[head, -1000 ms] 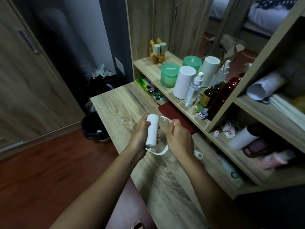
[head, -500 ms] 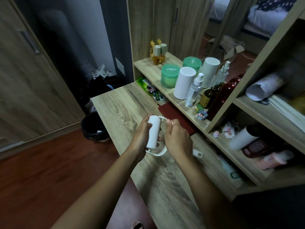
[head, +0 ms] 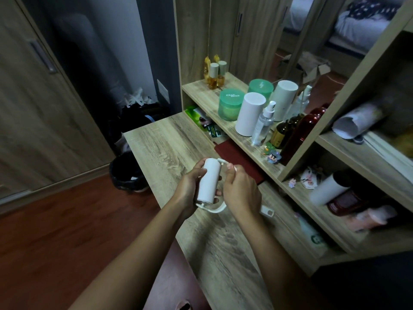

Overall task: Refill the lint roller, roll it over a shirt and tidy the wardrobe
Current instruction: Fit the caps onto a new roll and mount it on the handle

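Above the wooden desk (head: 169, 144) I hold a white lint roller. My left hand (head: 190, 186) grips the white paper roll (head: 209, 180) around its middle. My right hand (head: 241, 191) holds the white frame of the roller (head: 214, 208), whose curved arm shows below the roll and whose top end shows at the roll's upper end. The handle is hidden under my right hand. No shirt is in view.
On the shelf (head: 201, 92) to the right stand green jars (head: 230, 104), white cylinders (head: 250, 113), a spray bottle (head: 263, 124) and dark bottles (head: 297, 133). A dark red cloth (head: 237, 157) lies under the shelf. A black bin (head: 127, 173) sits on the floor left of the desk.
The roll has shifted slightly and both hands stay on the roller; my right hand has closed in a little toward the roll's upper end.
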Tool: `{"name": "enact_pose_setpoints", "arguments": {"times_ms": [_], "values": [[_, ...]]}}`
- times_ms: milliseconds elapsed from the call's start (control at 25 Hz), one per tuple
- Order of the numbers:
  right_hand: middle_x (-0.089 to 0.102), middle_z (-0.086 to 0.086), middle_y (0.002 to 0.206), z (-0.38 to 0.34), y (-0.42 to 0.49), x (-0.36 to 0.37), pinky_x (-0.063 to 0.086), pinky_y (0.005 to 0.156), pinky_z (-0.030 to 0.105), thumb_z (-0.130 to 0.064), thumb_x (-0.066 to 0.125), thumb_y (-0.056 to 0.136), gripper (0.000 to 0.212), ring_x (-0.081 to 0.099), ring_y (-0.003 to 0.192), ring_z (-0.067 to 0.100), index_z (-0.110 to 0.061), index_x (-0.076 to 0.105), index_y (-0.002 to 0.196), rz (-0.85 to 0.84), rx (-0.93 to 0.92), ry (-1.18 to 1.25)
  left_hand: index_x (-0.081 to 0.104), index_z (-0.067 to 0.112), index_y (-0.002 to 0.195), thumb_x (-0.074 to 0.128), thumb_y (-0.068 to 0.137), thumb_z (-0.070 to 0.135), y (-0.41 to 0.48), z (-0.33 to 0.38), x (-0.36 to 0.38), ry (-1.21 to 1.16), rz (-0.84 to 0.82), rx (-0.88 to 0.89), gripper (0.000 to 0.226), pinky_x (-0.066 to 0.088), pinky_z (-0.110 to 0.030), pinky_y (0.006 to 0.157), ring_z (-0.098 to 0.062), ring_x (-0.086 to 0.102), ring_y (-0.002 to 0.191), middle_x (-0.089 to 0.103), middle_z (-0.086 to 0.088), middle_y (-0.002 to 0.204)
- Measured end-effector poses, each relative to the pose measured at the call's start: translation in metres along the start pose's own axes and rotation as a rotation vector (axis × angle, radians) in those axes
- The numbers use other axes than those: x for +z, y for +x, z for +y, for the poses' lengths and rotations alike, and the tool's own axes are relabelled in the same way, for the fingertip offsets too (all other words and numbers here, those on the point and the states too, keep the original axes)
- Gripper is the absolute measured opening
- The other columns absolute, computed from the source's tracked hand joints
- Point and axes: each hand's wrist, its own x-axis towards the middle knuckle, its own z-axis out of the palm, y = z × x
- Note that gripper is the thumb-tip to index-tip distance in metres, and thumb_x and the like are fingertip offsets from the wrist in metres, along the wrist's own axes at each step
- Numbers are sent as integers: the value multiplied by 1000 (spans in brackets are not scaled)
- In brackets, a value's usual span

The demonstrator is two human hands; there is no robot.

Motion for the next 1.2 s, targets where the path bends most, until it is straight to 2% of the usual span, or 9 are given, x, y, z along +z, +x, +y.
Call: {"name": "enact_pose_setpoints", "arguments": {"times_ms": [120, 240, 360, 560, 720, 840, 920, 1040, 1200], "values": [[67, 10, 105, -2, -1, 2, 41, 68, 35, -43, 26, 98, 42, 61, 96, 32, -15, 55, 111, 0, 14, 19, 58, 27, 109, 33, 92, 16, -4, 2, 5, 88, 34, 49, 32, 46, -25, 47, -27, 52, 52, 59, -16, 83], [68, 12, 104, -5, -2, 2, 44, 70, 38, -44, 26, 98, 43, 62, 96, 34, -15, 55, 110, 10, 18, 20, 54, 18, 113, 43, 96, 34, -4, -2, 10, 307, 82, 185, 26, 44, -23, 43, -22, 51, 53, 54, -16, 87], [67, 13, 107, -6, -4, 3, 45, 74, 39, -46, 25, 97, 45, 61, 99, 35, -13, 54, 111, 0, 35, 43, 57, 33, 101, 66, 85, 31, -4, -4, 9, 459, 111, 280, 18, 46, -27, 47, -23, 52, 54, 58, -12, 86], [66, 14, 108, -4, -3, 4, 47, 75, 39, -44, 25, 98, 45, 60, 98, 35, -11, 53, 110, -26, 42, 111, 53, 52, 90, 68, 82, 25, -12, 0, 10, 618, 157, 350, 32, 47, -26, 46, -18, 53, 48, 62, 0, 80], [65, 17, 107, -5, -5, 6, 35, 67, 35, -41, 29, 98, 41, 59, 99, 37, -9, 53, 109, -18, 36, 174, 52, 40, 102, 68, 82, 21, -14, 1, 6, 697, 173, 399, 31, 47, -25, 44, -21, 52, 47, 62, -2, 81], [66, 18, 105, -6, -4, 7, 33, 66, 33, -40, 31, 98, 40, 59, 98, 36, -8, 54, 107, -37, 18, 227, 51, 35, 106, 67, 82, 19, -15, 3, 3, 739, 180, 426, 33, 45, -24, 43, -20, 53, 45, 63, -3, 80], [65, 17, 101, -5, 0, 7, 33, 64, 31, -39, 30, 98, 40, 59, 91, 34, -8, 54, 106, -80, -7, 273, 51, 36, 107, 67, 82, 19, -15, 4, 1, 750, 192, 431, 34, 45, -24, 43, -19, 54, 44, 62, -1, 77], [59, 9, 83, -3, 3, 4, 30, 56, 29, -36, 29, 99, 39, 53, 72, 22, -7, 54, 102, -189, -59, 341, 52, 38, 107, 68, 81, 20, -15, 4, -4, 757, 216, 439, 36, 45, -25, 42, -21, 56, 44, 63, -3, 76], [52, 2, 72, 4, 5, 0, 34, 67, 29, -32, 30, 100, 37, 53, 79, 24, -5, 55, 105, -292, -61, 417, 52, 39, 110, 69, 78, 25, -16, 4, -7, 805, 194, 465, 38, 52, -30, 46, -23, 59, 48, 64, -5, 80]]}}
